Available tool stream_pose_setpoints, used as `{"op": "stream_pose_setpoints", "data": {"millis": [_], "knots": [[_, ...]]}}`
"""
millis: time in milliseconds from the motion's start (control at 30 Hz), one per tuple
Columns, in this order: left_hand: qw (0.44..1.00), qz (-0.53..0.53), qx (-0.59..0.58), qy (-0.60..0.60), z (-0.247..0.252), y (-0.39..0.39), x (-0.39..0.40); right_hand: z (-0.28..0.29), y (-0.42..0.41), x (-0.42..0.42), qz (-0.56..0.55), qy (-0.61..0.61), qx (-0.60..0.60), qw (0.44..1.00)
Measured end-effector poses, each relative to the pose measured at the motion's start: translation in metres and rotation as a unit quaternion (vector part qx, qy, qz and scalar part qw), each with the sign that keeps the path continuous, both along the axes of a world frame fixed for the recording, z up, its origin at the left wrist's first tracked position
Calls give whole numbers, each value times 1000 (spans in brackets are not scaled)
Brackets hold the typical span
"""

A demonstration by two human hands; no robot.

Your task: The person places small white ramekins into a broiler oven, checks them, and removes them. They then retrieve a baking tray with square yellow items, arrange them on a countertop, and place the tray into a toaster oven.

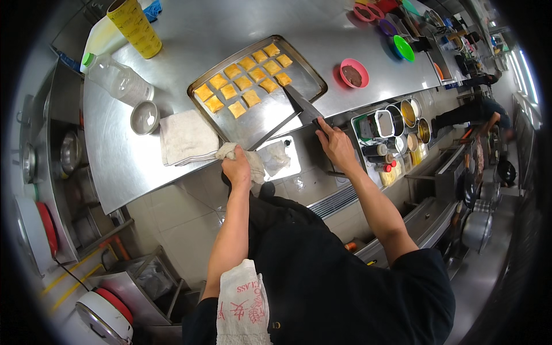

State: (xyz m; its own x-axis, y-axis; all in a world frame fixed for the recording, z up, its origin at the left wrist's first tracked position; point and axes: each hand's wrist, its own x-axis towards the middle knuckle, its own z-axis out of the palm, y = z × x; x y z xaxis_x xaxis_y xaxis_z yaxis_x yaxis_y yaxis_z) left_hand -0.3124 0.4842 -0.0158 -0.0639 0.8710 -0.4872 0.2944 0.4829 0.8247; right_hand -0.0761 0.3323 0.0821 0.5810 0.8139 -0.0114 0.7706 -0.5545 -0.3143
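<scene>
My left hand (237, 169) holds the near corner of a metal baking tray (276, 116) through a folded beige cloth (254, 161). Several square, golden baked pastries (242, 83) lie in rows towards the tray's far side. In my right hand (338, 146) is the dark handle of a broad metal blade (302, 103); whether it is a knife or a spatula I cannot tell. The blade's tip is at the pastry (283, 79) nearest the right side, and whether it touches is unclear. The tray's near corner reaches the steel worktable's (125, 172) front edge.
Left of the tray are a folded towel (187, 136), a metal bowl (145, 117), a clear plastic jug (118, 82) and a yellow film roll (134, 28). At right, a pink bowl (354, 74) holds brown paste. Condiment containers (394, 129) stand beyond my right arm. A person (491, 114) is farther right.
</scene>
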Motion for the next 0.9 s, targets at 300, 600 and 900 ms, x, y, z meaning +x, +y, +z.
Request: {"op": "stream_pose_setpoints", "data": {"millis": [300,600,900], "knots": [[1000,12,11,19,1,0,4,3,-4,4,-53,12,-7,998],[1000,2,6,4,2,-2,1,20,-2,-6,-12,-19,-17,1000],[1000,5,-14,-2,3,-1,1,-23,37,15,38,11,28,999]]}}
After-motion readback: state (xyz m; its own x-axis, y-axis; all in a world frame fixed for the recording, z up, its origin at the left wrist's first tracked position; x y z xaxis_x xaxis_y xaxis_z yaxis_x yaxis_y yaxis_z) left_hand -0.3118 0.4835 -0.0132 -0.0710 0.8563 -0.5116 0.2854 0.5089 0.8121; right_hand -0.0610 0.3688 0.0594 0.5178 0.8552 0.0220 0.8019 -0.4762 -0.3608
